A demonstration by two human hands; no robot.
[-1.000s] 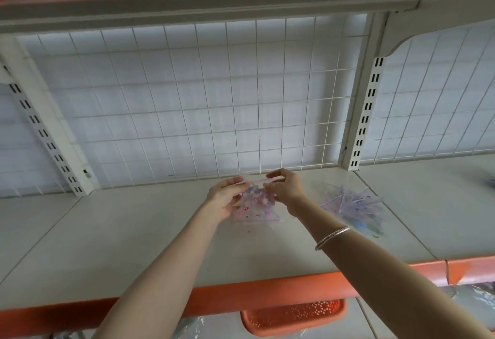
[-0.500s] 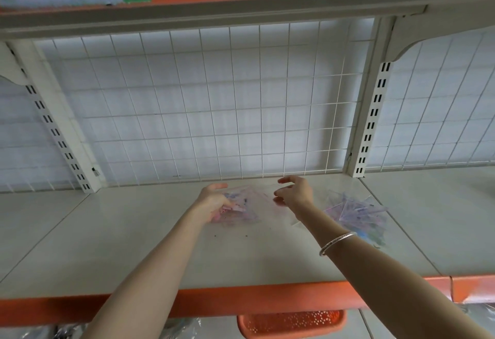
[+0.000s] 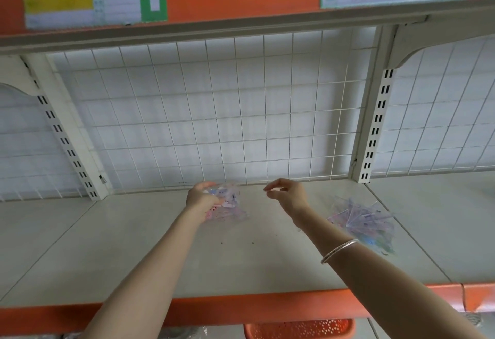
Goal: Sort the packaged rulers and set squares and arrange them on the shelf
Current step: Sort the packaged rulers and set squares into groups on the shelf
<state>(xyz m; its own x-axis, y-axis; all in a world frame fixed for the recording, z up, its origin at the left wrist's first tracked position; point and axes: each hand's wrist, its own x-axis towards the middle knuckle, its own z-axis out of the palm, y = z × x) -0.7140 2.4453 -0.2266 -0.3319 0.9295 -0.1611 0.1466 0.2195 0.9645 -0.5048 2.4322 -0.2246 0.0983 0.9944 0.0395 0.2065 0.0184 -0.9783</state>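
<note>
Our hands: left hand [image 3: 201, 198] grips packets [image 3: 226, 206] at shelf [image 3: 134, 245] rear; right hand [image 3: 288, 195] loosely curled, empty. Pile [image 3: 361, 220] lies just right of right hand, nearer it, fanned, axes mixed.

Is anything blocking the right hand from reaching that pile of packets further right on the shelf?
Nothing visible does. Only bare shelf lies between the right hand and the right pile; the left hand grips the other pile.
</note>
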